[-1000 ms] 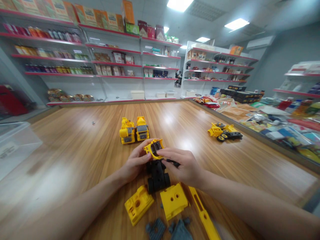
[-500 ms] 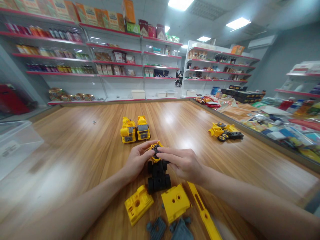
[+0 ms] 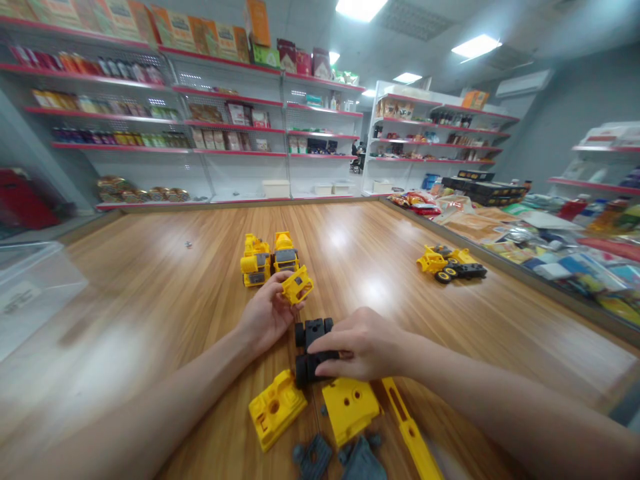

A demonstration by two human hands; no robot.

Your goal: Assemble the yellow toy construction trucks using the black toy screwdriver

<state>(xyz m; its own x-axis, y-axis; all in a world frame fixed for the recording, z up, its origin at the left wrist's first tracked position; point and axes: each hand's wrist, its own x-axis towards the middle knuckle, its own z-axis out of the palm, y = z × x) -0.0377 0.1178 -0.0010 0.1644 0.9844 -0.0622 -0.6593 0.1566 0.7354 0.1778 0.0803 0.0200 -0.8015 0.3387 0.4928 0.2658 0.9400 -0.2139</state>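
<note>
My left hand (image 3: 267,313) pinches a small yellow toy cab part (image 3: 297,285), lifted just above the wooden table (image 3: 150,293). My right hand (image 3: 364,345) rests with curled fingers on the black wheeled chassis (image 3: 311,348), which sits on the table between my hands. Near the front edge lie two yellow body blocks (image 3: 277,408) (image 3: 349,406), a long yellow arm piece (image 3: 406,427) and grey parts (image 3: 340,459).
Two assembled yellow toy trucks (image 3: 270,259) stand just beyond my left hand. A partly built yellow truck (image 3: 450,263) lies at the right. A clear plastic bin (image 3: 30,287) is at the left edge. Shop shelves line the back; packaged goods cover a table at right.
The yellow cab part came off the chassis and moved left and up in my left hand. My right hand dropped down onto the black chassis.
</note>
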